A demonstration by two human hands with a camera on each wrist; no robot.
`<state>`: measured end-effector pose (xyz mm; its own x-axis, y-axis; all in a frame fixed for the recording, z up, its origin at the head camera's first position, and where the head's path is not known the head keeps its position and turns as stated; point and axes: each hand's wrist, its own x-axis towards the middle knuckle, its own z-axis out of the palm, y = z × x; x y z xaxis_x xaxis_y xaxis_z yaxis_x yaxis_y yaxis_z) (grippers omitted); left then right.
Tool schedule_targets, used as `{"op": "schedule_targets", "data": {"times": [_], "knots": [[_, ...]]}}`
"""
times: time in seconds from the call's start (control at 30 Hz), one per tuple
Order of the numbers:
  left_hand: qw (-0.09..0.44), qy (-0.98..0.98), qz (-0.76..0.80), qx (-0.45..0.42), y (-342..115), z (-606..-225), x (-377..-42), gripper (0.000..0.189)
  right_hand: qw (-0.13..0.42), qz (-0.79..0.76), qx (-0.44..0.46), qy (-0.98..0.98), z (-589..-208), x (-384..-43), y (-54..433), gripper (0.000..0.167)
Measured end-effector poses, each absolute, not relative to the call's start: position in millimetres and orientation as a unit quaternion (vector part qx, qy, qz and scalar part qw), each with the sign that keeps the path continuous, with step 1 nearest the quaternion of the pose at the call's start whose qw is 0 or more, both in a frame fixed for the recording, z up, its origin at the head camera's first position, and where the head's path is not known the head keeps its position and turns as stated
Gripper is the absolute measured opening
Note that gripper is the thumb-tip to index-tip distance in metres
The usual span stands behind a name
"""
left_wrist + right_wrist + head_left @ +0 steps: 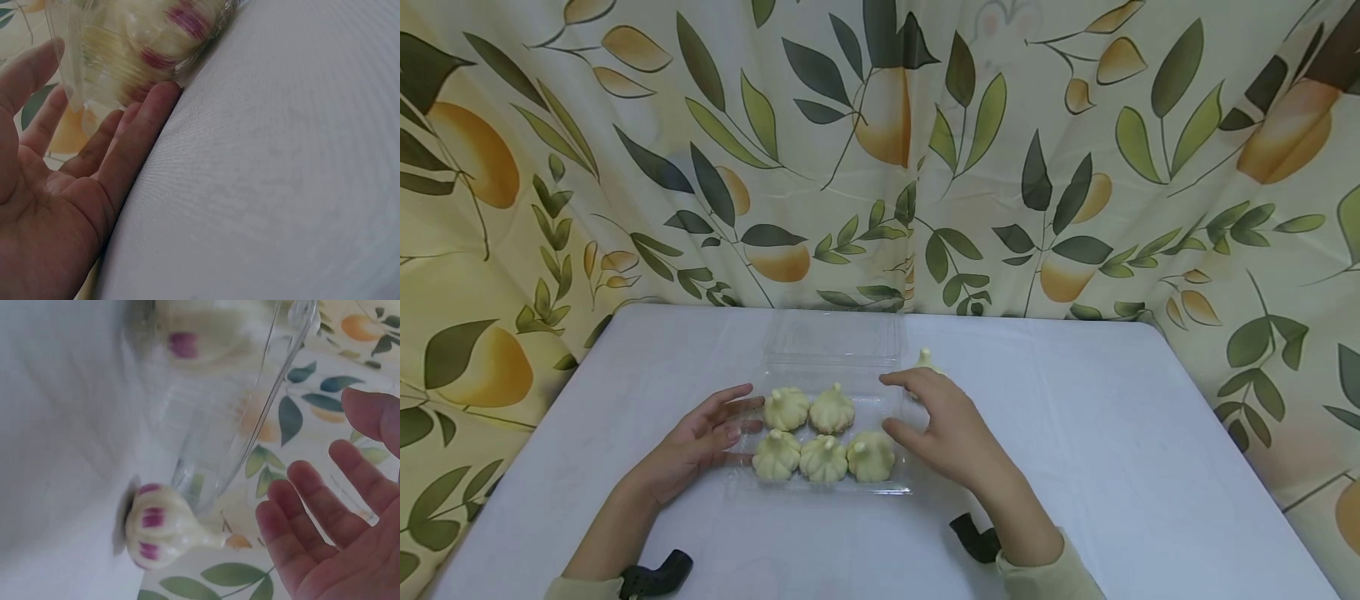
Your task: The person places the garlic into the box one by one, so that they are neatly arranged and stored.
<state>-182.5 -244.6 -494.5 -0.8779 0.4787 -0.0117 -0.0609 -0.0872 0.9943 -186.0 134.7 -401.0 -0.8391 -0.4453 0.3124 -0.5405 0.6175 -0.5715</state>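
Observation:
A clear plastic clamshell box [895,490] lies open on the table, its lid [835,337] folded back to the far side. Several pale garlic bulbs [823,458] sit inside in two rows; the far row has a bare spot at its right end. My left hand [688,446] rests against the box's left side, fingers extended along its wall [74,56]. Over the box's right edge hovers my right hand [955,429], fingers loosely bent and holding nothing. Just beyond it, a loose garlic bulb [162,528] with purple patches stands on the table, partly hidden in the head view.
White cloth covers the table [1075,400]. A curtain [880,208] printed with fruit and leaves hangs right behind the table's far edge and around both sides. Black wrist mounts [658,575] show below both hands.

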Motion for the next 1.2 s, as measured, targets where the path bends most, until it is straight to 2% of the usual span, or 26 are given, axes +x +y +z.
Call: {"op": "schedule_targets", "data": {"times": [0.7,1.2], "knots": [[0.189,0.645,0.721,0.166,-244,-493,-182,0.06,0.092,0.413,0.205,-0.882,-401,-202,161,0.052],[0.188,0.644,0.723,0.165,-244,-493,-182,0.06,0.081,0.428,0.18,-0.882,-403,-207,170,0.057]]}}
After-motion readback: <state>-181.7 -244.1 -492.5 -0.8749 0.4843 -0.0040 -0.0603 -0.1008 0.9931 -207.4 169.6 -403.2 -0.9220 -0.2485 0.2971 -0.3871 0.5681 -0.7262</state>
